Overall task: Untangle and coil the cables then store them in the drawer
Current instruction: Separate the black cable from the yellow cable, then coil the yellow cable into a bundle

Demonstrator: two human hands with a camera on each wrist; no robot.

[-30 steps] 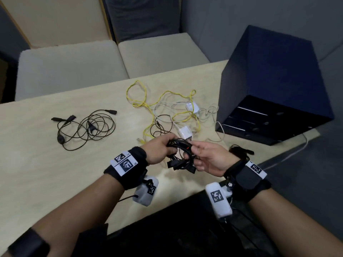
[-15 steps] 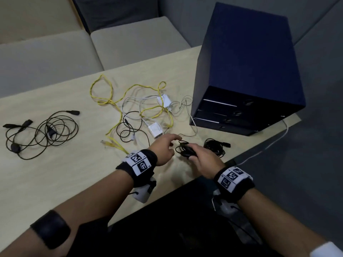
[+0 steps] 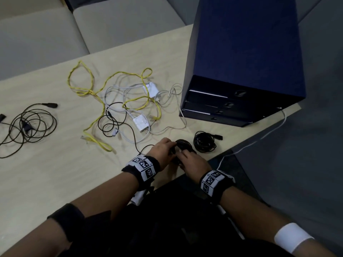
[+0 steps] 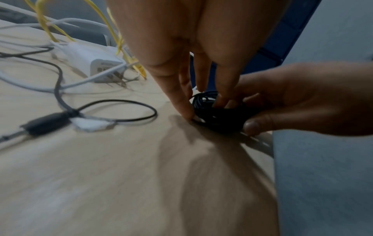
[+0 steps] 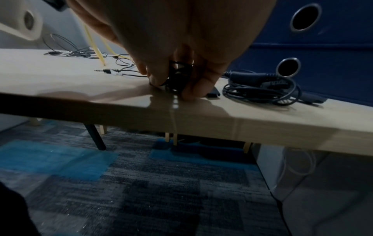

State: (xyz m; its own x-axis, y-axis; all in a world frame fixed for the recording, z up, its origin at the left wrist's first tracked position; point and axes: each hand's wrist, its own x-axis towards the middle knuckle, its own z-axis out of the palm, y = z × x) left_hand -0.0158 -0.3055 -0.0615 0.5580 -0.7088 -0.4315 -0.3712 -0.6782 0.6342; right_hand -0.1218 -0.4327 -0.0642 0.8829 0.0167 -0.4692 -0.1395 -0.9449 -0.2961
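Observation:
A small black coiled cable (image 3: 183,143) lies on the wooden table (image 3: 55,173) near its front edge. My right hand (image 3: 182,156) grips it, thumb on the near side and fingers over the top (image 5: 173,86). My left hand (image 3: 171,147) reaches down from the left, and its fingertips (image 4: 187,115) pinch the coil's rim (image 4: 214,115). A second black coil (image 3: 204,142) lies just right of it. The dark blue drawer unit (image 3: 241,71) stands at the back right with its drawers closed. A tangle of yellow cable (image 3: 96,93), white cables and chargers (image 3: 141,123) is beyond my hands.
A loosely looped black cable (image 3: 29,125) lies at the far left. A thin black cable with a jack plug (image 4: 44,123) runs just left of my hands. A white cable (image 3: 269,130) hangs off the table's right edge. Grey seat cushions (image 3: 120,25) are behind the table.
The coil has come down from in front of me onto the table by the second coil. My left hand, off it half a second ago, is back on it.

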